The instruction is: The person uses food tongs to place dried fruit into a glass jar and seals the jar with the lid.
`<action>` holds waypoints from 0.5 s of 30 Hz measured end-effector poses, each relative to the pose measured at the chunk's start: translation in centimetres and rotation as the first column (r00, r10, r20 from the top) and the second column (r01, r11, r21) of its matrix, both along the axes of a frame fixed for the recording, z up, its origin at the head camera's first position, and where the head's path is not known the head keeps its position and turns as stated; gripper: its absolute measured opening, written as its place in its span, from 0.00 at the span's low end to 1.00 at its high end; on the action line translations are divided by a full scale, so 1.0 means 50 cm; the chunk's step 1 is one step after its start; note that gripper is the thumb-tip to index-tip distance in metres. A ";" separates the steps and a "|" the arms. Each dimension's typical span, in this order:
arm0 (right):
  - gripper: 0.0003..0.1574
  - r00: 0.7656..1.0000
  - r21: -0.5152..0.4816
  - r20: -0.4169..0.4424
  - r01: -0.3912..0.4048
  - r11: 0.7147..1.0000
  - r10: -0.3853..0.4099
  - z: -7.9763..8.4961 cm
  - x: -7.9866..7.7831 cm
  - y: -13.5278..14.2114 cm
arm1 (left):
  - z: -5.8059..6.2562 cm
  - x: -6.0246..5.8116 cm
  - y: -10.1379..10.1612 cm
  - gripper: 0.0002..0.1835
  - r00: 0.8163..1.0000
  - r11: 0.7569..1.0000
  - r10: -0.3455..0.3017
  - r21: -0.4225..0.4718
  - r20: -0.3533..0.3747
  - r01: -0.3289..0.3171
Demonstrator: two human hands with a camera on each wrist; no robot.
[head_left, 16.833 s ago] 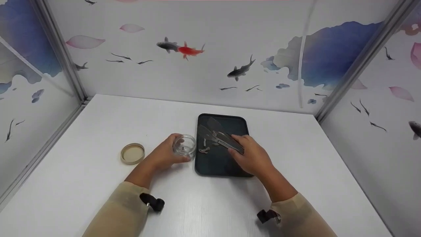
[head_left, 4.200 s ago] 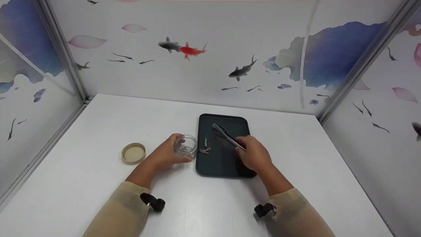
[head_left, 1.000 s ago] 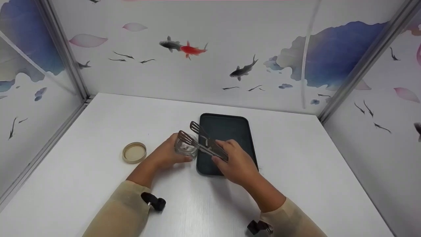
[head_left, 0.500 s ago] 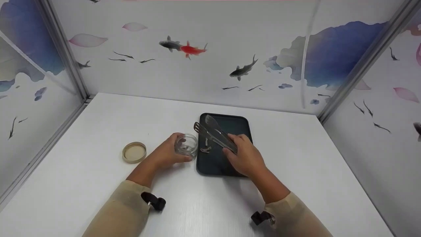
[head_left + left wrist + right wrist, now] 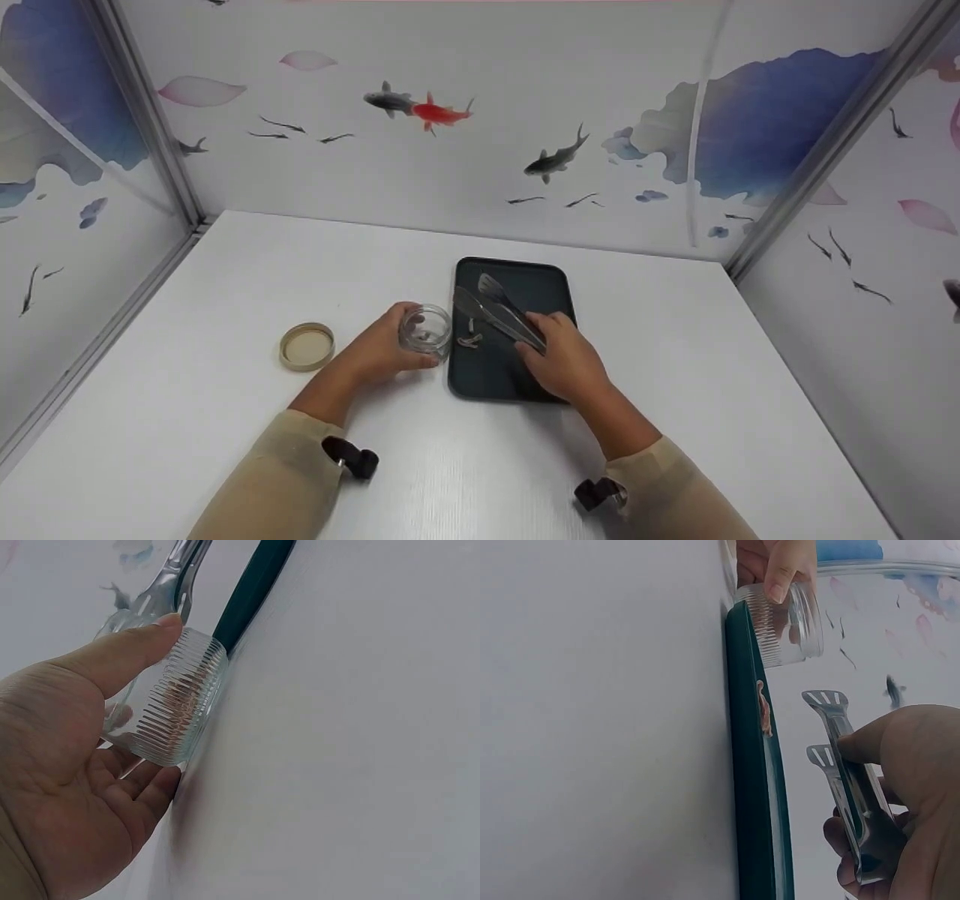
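My left hand [image 5: 381, 341] grips a clear glass jar [image 5: 426, 335] around its side, with the jar upright on the table against the tray's left edge. Through the ribbed wall in the left wrist view, brownish contents [image 5: 182, 701] show. A pair of metal tongs [image 5: 504, 319] is held in my right hand [image 5: 564, 354]. Its slotted ends stand spread above the dark green tray [image 5: 487, 379], with nothing between them. Small curled brownish strips [image 5: 470, 341] lie at the tray's left side, below and left of the tongs. The tongs partly cover that area in the head view.
A round gold-coloured lid [image 5: 307, 346] lies on the white table [image 5: 442, 465], left of the left hand. Patterned panels [image 5: 480, 172] with painted fish enclose the table at the back and both sides.
One second ago the tongs were spread over the jar's mouth; they have since moved right and back over the tray. The left hand and jar have stayed in place.
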State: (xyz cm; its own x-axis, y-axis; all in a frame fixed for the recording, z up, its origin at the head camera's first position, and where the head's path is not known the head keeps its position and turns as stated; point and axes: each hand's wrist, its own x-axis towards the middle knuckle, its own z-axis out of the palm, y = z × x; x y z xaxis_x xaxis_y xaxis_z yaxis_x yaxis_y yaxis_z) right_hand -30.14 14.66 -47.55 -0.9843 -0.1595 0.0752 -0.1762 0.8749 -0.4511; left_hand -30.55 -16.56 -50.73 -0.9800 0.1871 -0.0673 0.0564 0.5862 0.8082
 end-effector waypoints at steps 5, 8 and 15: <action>0.38 1.000 0.013 0.018 0.009 1.000 -0.009 -0.011 -0.002 0.002 | 0.001 0.001 0.000 0.57 1.000 1.000 -0.002 0.000 -0.001 0.002; 0.37 1.000 0.026 0.020 0.004 1.000 -0.005 -0.016 -0.002 0.003 | 0.002 0.001 -0.001 0.57 1.000 1.000 -0.009 0.014 0.001 0.009; 0.36 0.999 0.042 0.033 -0.016 0.999 0.014 -0.026 -0.005 0.008 | 0.000 0.000 -0.002 0.57 1.000 0.999 -0.022 0.041 0.000 0.022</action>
State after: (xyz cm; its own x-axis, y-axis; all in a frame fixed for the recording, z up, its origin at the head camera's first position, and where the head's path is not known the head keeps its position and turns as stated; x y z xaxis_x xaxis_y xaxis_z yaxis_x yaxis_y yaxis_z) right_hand -30.38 15.09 -48.87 -0.9837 -0.1764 0.0354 -0.1749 0.8907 -0.4196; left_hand -30.56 -16.66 -50.74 -0.9756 0.2112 -0.0600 0.0682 0.5513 0.8315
